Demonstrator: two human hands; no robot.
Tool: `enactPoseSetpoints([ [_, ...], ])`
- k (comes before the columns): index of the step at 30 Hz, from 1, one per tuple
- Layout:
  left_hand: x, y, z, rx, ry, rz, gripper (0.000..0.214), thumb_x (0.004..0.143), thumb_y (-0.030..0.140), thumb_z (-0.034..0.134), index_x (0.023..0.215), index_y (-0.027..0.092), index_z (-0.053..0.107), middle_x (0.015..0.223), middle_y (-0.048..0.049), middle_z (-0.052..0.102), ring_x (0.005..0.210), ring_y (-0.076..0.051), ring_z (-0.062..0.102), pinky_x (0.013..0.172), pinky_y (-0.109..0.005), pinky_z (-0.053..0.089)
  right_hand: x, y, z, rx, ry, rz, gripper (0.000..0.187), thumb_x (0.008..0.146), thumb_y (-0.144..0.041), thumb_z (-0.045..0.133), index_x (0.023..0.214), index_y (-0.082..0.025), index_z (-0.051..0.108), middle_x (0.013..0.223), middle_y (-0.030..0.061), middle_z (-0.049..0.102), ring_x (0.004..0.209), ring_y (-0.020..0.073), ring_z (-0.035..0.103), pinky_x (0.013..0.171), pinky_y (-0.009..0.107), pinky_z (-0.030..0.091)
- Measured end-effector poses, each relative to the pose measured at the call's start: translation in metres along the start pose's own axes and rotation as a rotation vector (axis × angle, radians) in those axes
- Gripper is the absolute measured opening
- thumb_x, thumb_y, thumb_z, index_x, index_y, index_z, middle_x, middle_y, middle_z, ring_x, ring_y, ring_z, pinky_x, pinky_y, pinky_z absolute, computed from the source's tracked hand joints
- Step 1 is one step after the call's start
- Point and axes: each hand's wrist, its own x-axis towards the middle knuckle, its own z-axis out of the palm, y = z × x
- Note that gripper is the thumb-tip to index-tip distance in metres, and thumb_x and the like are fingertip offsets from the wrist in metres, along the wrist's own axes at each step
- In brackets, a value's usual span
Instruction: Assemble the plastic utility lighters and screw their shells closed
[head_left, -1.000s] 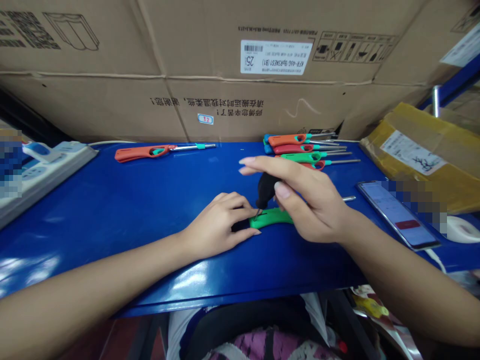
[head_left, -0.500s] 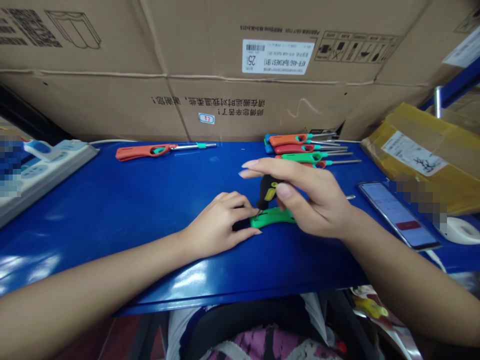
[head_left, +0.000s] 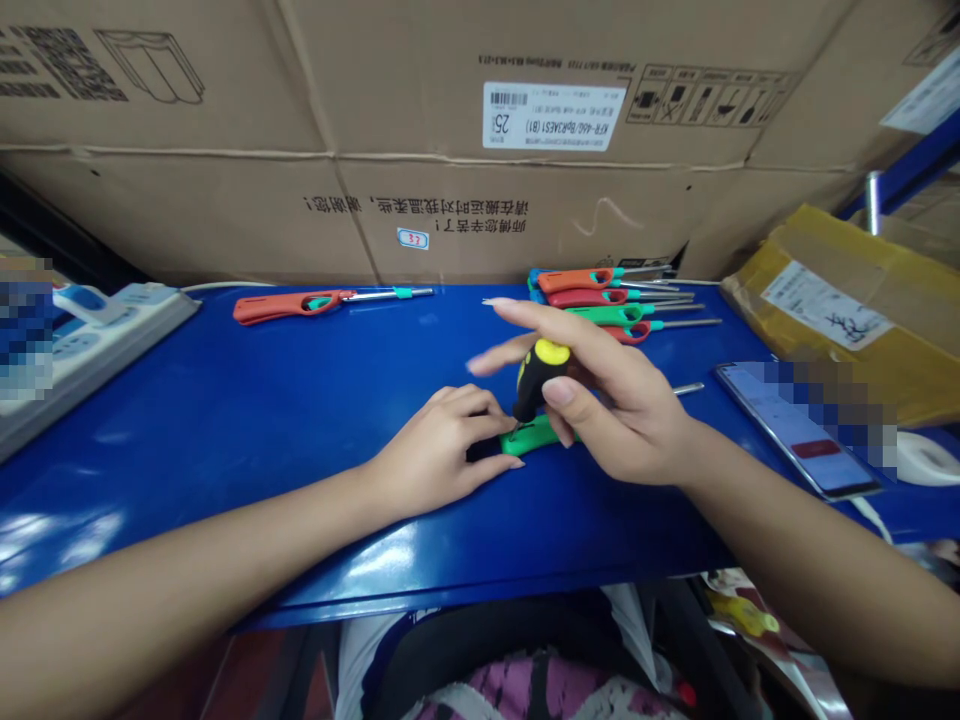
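Observation:
A green long-nosed lighter (head_left: pixel 534 434) lies on the blue table (head_left: pixel 262 400), its metal nose pointing right under my right wrist. My left hand (head_left: pixel 439 450) is closed on the lighter's left end, pinning it to the table. My right hand (head_left: pixel 607 395) grips a stubby black screwdriver with a yellow cap (head_left: pixel 538 375) between thumb and middle finger. Its tip stands on the lighter's left end, and my index finger is stretched out over it.
An orange lighter (head_left: pixel 300 303) lies at the back left. Several coloured lighters (head_left: pixel 600 300) are piled at the back right. A phone (head_left: pixel 795 428) and a yellow parcel (head_left: pixel 847 300) sit right, a power strip (head_left: pixel 75 330) left, cardboard boxes (head_left: pixel 450 140) behind.
My right hand has turned the screwdriver, so its yellow cap now shows. My fingers have shifted round the handle. My left hand and the lighter have stayed put.

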Motion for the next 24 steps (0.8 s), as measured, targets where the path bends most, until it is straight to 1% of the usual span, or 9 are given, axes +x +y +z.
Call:
enactPoseSetpoints([
  [2,0.0,0.0,0.0,0.001,0.001,0.001,0.025,0.095,0.038,0.071,0.113,0.021,0.073,0.113,-0.0071,0.071,0.106,-0.026,0.065,0.095,-0.044,0.048,-0.001,0.0,0.003,0.046,0.033,0.006,0.047,0.106,-0.027,0.047,0.153,-0.024,0.044,0.125,0.0076,0.072,0.11,0.0204,0.071,0.093,0.038,0.06],
  [6,0.001,0.0,0.0,0.021,-0.008,-0.009,0.026,0.094,0.038,0.072,0.115,0.023,0.072,0.105,-0.0053,0.07,0.099,-0.025,0.064,0.085,-0.04,0.048,0.0,-0.001,0.009,-0.127,0.265,-0.14,0.03,0.094,-0.033,0.071,0.122,-0.023,0.068,0.098,0.0022,0.077,0.075,0.016,0.07,0.076,0.031,0.061],
  [8,0.001,0.001,-0.001,0.019,-0.007,-0.01,0.024,0.095,0.039,0.071,0.113,0.023,0.073,0.105,-0.0056,0.071,0.1,-0.025,0.065,0.085,-0.04,0.048,0.0,-0.002,0.008,-0.155,0.248,-0.179,0.028,0.1,-0.034,0.061,0.125,-0.022,0.067,0.106,0.0045,0.077,0.083,0.0174,0.072,0.082,0.033,0.061],
  [10,0.001,0.001,-0.001,0.01,-0.003,-0.007,0.024,0.095,0.039,0.071,0.111,0.021,0.073,0.109,-0.0067,0.071,0.104,-0.026,0.065,0.089,-0.041,0.048,-0.001,-0.003,0.006,-0.103,0.136,-0.166,0.038,0.106,-0.026,0.043,0.14,-0.017,0.058,0.126,0.009,0.073,0.108,0.0202,0.071,0.093,0.036,0.059],
  [12,0.0,0.001,-0.001,0.005,0.003,-0.005,0.024,0.095,0.039,0.071,0.109,0.02,0.074,0.112,-0.0078,0.072,0.107,-0.027,0.065,0.092,-0.043,0.048,-0.002,-0.002,0.005,-0.027,0.056,-0.138,0.044,0.106,-0.02,0.037,0.148,-0.015,0.05,0.134,0.0106,0.069,0.117,0.0209,0.068,0.098,0.038,0.058],
  [14,0.0,0.001,-0.001,0.009,0.007,0.0,0.025,0.094,0.039,0.071,0.109,0.02,0.074,0.113,-0.0085,0.072,0.107,-0.027,0.065,0.092,-0.044,0.049,-0.002,0.001,0.005,-0.007,0.073,-0.134,0.043,0.103,-0.02,0.044,0.145,-0.018,0.052,0.128,0.0084,0.072,0.104,0.0195,0.071,0.091,0.037,0.06],
  [18,0.0,-0.001,0.0,0.031,0.006,0.02,0.03,0.096,0.042,0.068,0.118,0.021,0.072,0.113,-0.0087,0.072,0.106,-0.027,0.065,0.09,-0.044,0.05,0.0,0.007,0.007,-0.159,0.233,-0.174,0.028,0.097,-0.022,0.063,0.125,-0.023,0.065,0.104,0.0049,0.076,0.079,0.0178,0.068,0.074,0.034,0.061],
  [20,0.0,-0.001,-0.001,0.038,0.006,0.02,0.031,0.097,0.043,0.067,0.118,0.021,0.073,0.115,-0.0095,0.072,0.107,-0.028,0.065,0.091,-0.044,0.049,0.0,0.008,0.007,-0.146,0.204,-0.184,0.029,0.098,-0.022,0.06,0.127,-0.02,0.064,0.105,0.0062,0.075,0.082,0.0174,0.069,0.075,0.034,0.061],
  [24,0.001,0.0,-0.001,0.016,-0.001,0.013,0.024,0.097,0.041,0.068,0.111,0.022,0.075,0.113,-0.0087,0.072,0.108,-0.028,0.065,0.095,-0.046,0.049,0.0,0.004,0.004,0.035,0.038,-0.154,0.042,0.104,-0.017,0.039,0.144,-0.016,0.05,0.129,0.0101,0.069,0.105,0.0172,0.07,0.092,0.037,0.059],
])
